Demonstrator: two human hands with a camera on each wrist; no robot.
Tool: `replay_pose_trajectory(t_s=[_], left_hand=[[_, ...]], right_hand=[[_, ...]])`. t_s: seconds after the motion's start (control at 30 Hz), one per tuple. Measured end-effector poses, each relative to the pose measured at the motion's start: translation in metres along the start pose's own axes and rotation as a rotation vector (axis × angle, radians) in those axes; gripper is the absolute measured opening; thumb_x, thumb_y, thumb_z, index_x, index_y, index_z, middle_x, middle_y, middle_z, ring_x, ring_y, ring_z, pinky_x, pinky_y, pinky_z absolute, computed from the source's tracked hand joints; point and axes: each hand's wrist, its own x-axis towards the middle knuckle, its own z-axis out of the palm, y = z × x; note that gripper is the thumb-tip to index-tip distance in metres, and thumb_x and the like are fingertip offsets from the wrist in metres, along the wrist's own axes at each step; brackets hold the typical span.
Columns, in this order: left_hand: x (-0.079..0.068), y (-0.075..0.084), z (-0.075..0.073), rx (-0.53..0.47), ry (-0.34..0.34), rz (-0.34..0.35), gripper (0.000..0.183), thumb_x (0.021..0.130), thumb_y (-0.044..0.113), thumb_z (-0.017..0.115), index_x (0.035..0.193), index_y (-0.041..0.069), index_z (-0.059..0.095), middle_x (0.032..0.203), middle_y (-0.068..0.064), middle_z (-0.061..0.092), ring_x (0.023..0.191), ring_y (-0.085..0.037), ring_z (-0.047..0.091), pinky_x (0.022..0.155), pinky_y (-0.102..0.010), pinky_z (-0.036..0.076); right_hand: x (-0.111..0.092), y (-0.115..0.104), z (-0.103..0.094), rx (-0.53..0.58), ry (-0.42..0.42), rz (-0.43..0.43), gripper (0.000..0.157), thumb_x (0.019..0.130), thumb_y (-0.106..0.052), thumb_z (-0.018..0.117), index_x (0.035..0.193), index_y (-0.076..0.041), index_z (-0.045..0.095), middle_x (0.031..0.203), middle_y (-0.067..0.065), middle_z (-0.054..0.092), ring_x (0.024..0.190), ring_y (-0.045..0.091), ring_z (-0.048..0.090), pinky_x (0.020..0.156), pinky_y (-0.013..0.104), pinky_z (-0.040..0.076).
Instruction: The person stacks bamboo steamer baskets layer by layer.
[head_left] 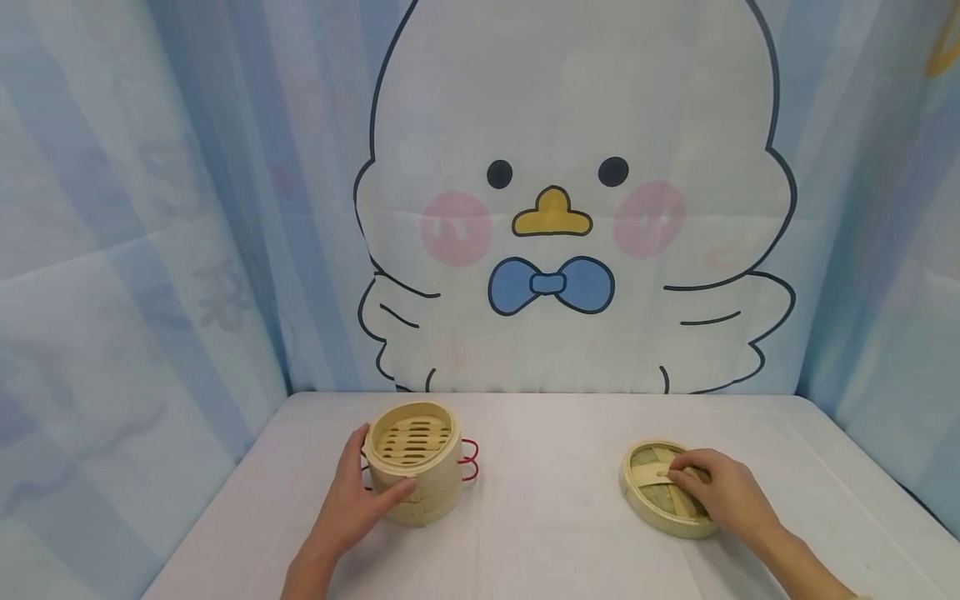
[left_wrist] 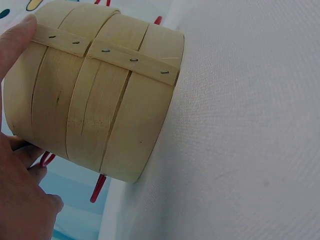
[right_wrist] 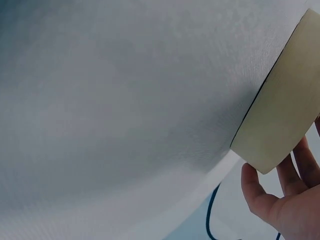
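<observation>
A stack of small round bamboo steamer baskets [head_left: 431, 492] stands on the left part of the table, its slatted inside showing at the top. My left hand [head_left: 360, 496] grips it from the left, thumb across the near wall and fingers round the far side. Red loops [head_left: 470, 471] stick out from its right wall. On the right lies a round woven bamboo steamer lid [head_left: 663, 523] with a strap across its top. With fingertips bent down, my right hand [head_left: 723, 490] pinches that strap at the middle. In the right wrist view, the lid's plain side wall [right_wrist: 287, 105] shows beside the fingers.
A white cloth covers the table [head_left: 547, 500], which lies between the stack and the lid. Behind it hangs a curtain [head_left: 555, 342] printed with a white cartoon bird. Blue striped side curtains [head_left: 150, 292] flank the table on both sides.
</observation>
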Motion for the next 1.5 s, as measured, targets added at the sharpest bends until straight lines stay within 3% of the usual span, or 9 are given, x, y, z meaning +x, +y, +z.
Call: replay_pose_trajectory(t_s=[0.4,0.77,1.23,1.5], left_hand=[[-0.001,0.002,-0.001,0.013,-0.006,-0.006,0.114,0.070,0.058,0.073,0.149,0.009,0.008,0.151,-0.017,0.015,0.137,-0.036,0.016,0.104,-0.059,0.022],[-0.001,0.002,-0.001,0.023,0.001,-0.021,0.114,0.069,0.060,0.072,0.149,0.010,0.007,0.151,-0.017,0.014,0.137,-0.036,0.016,0.103,-0.059,0.023],[0.001,-0.005,0.000,0.014,0.010,0.001,0.115,0.068,0.061,0.073,0.149,0.011,0.009,0.151,-0.014,0.016,0.137,-0.033,0.017,0.105,-0.057,0.022],[0.001,-0.007,0.001,0.000,0.017,0.030,0.114,0.067,0.060,0.074,0.148,0.011,0.011,0.150,-0.013,0.020,0.134,-0.032,0.024,0.104,-0.057,0.025]], right_hand=[[0.003,0.002,0.000,0.000,-0.005,-0.002,0.014,0.084,-0.026,0.071,0.089,-0.013,0.068,0.103,0.014,0.064,0.102,0.041,0.055,0.084,0.056,0.043],[0.006,-0.010,-0.002,0.015,0.036,-0.099,0.008,0.081,-0.019,0.074,0.082,-0.021,0.067,0.100,0.006,0.064,0.100,0.032,0.058,0.085,0.053,0.045],[0.016,-0.055,-0.006,0.081,0.121,-0.218,0.009,0.079,-0.015,0.075,0.082,-0.020,0.068,0.099,0.004,0.065,0.100,0.030,0.059,0.088,0.050,0.044],[0.021,-0.081,-0.003,0.116,0.147,-0.281,0.008,0.079,-0.017,0.076,0.082,-0.020,0.069,0.096,-0.001,0.064,0.098,0.024,0.059,0.087,0.045,0.046]])
